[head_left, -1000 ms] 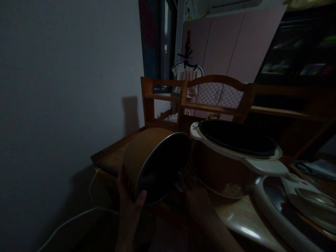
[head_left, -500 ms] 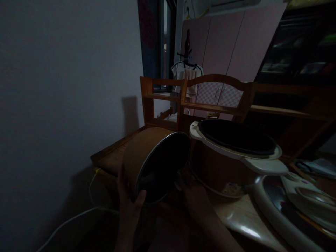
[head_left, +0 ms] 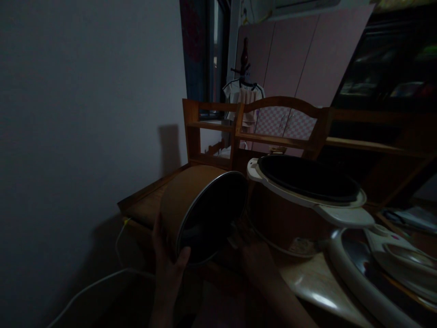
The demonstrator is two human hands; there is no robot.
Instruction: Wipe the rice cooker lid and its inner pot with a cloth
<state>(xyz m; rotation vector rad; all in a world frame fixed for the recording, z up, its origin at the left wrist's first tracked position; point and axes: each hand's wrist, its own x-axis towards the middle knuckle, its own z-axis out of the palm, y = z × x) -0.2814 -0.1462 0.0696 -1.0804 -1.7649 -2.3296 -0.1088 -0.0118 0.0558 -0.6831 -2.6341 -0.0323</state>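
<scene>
A round cooker inner pot (head_left: 194, 187), tan outside and dark inside with a shiny rim, lies tilted on its side, its mouth facing right and toward me. My left hand (head_left: 169, 259) grips it at the lower left, thumb over the rim and fingers around the outer wall. By the lower right of the rim is my right hand (head_left: 254, 253), fingers bent around a small pale cloth-like piece (head_left: 234, 239); darkness hides its detail. Right of the pot stands the cooker body (head_left: 283, 223), its top uncovered, with white handles. Its lid (head_left: 355, 264) lies at the lower right.
The wooden desk (head_left: 143, 207) carries these things, with a wooden shelf frame (head_left: 239, 136) along its back. A white cable (head_left: 99, 282) hangs at the left beside the wall (head_left: 85, 114). Papers (head_left: 413, 216) lie at the far right.
Almost nothing differs. Both hands and the pot keep nearly the same places, with at most a slight shift of the right hand; the picture is a little darker.
</scene>
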